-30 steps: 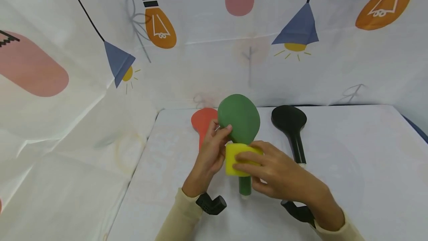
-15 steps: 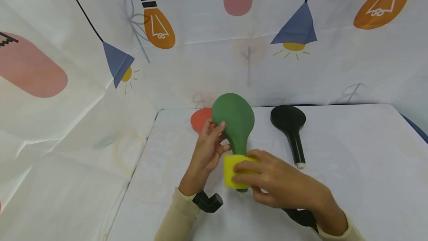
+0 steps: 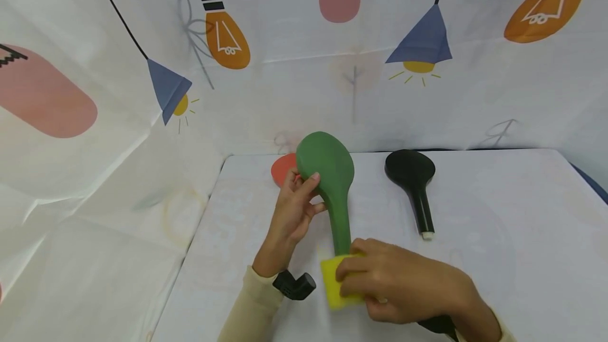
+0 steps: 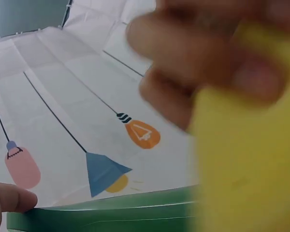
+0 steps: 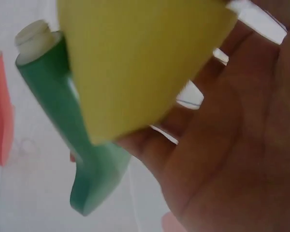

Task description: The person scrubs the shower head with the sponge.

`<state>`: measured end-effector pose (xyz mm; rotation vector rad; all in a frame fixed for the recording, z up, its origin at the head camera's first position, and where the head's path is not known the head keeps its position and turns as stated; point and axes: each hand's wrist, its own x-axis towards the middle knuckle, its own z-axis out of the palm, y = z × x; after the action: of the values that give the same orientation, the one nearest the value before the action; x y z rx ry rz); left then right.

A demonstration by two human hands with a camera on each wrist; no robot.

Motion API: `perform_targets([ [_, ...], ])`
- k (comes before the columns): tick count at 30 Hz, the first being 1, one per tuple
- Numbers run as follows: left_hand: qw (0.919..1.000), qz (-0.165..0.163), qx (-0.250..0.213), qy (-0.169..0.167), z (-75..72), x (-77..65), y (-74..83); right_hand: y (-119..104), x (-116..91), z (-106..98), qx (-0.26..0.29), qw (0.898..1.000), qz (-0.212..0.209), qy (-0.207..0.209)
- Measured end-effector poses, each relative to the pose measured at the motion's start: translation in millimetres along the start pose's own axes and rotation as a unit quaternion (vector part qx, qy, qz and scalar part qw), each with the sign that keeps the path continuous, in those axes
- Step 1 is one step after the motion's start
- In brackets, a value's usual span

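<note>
In the head view my left hand pinches a green shower head by the edge of its round head, thumb on the near face. The shower head is tilted up, its handle pointing down toward me. My right hand grips a yellow sponge over the lower end of that handle. From the right wrist, the handle's white connector end shows beside the sponge. The left wrist view catches the green rim under the thumb, with the sponge blurred in front.
A red shower head lies partly hidden behind my left hand and the green one. On the right of the white table lies a black shower head. Behind the table hangs a white cloth printed with lamps and bulbs.
My right hand has drawn the sponge down along the handle, from just below the head to the lower end. The green shower head has shifted slightly left in my left hand.
</note>
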<state>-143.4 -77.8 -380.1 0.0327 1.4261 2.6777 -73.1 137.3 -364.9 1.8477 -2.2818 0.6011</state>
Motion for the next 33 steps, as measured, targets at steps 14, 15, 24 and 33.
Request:
perform_targets([
  [14, 0.9994, -0.007, 0.027, 0.018, 1.7, 1.1, -7.9, 11, 2, -4, -0.116, 0.986, 0.053, 0.108],
  [15, 0.9993, -0.009, 0.031, 0.017, 2.2, 1.1, -8.7, 14, 4, -2, -0.134, 0.983, 0.052, 0.114],
  [24, 0.9987, -0.005, 0.050, -0.009, 4.3, -1.0, -12.9, 37, 15, 13, -0.207, 0.964, 0.001, 0.168],
  [33, 0.9982, -0.003, 0.060, -0.001, 4.4, -1.4, -10.8, 36, 14, 17, -0.186, 0.975, 0.049, 0.116],
])
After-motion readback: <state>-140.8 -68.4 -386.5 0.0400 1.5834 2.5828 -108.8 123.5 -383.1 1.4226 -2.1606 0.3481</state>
